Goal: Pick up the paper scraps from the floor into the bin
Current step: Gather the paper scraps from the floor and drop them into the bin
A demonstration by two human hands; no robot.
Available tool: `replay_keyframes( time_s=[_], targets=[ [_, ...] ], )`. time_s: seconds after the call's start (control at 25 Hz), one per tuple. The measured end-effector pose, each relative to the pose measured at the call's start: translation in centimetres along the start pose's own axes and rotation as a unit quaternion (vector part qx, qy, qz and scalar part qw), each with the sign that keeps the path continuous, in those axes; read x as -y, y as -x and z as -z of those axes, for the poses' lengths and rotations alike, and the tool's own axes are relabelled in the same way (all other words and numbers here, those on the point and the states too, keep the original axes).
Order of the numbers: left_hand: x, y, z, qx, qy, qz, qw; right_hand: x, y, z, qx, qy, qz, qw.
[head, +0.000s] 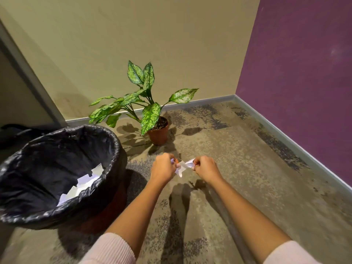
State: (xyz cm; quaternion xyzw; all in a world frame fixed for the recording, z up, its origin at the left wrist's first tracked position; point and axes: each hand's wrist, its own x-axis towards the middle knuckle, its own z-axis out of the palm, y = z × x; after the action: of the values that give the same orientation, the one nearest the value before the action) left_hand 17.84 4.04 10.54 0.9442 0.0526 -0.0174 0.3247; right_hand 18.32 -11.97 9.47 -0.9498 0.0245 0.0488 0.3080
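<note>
Both my left hand [164,165] and right hand [204,167] pinch one paper scrap [182,167], right of the bin [116,149]. Pulling apart risks tearing; bits fall onto the carpet [238,168].

Head-worn view, downward over floor [247,161]

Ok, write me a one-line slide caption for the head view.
Left hand and right hand pinch a white paper scrap between them above the carpet, beside a black-lined bin with scraps inside.

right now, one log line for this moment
left hand: pinches paper scrap | right hand: pinches paper scrap | bin: white scraps inside, left of hands
</note>
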Motion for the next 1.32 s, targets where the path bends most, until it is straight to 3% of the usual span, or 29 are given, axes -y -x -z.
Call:
replay_keyframes(
  time_s=[0.28, 0.44, 0.6, 0.76, 0.96, 1.32],
  targets=[
    [-2.5, 0.3, 13.2, -0.106, -0.067, -0.061, 0.99, 13.0, -0.6, 2.8, -0.057, -0.133, 0.102, 0.984],
    [-1.2, 0.2, 21.8, -0.089, -0.095, -0.067, 0.989, 19.8, -0.2, 3.2, -0.064, -0.178, 0.167, 0.968],
    [2.9, 1.3, 27.4, -0.07, -0.13, -0.025, 0.989, 25.1, 0.9, 1.3, -0.014, -0.183, 0.222, 0.958],
    [7.9, 2.6, 28.4, -0.012, -0.184, 0.036, 0.982, 27.7, 2.2, -1.3, 0.057, -0.15, 0.235, 0.959],
    [10.8, 2.6, 28.1, 0.027, -0.166, 0.084, 0.982, 27.9, 2.6, -2.1, 0.1, -0.11, 0.213, 0.966],
    [10.3, 2.6, 27.5, -0.066, -0.179, 0.07, 0.979, 27.5, 3.0, -1.6, 0.087, -0.091, 0.251, 0.96]
  ],
)
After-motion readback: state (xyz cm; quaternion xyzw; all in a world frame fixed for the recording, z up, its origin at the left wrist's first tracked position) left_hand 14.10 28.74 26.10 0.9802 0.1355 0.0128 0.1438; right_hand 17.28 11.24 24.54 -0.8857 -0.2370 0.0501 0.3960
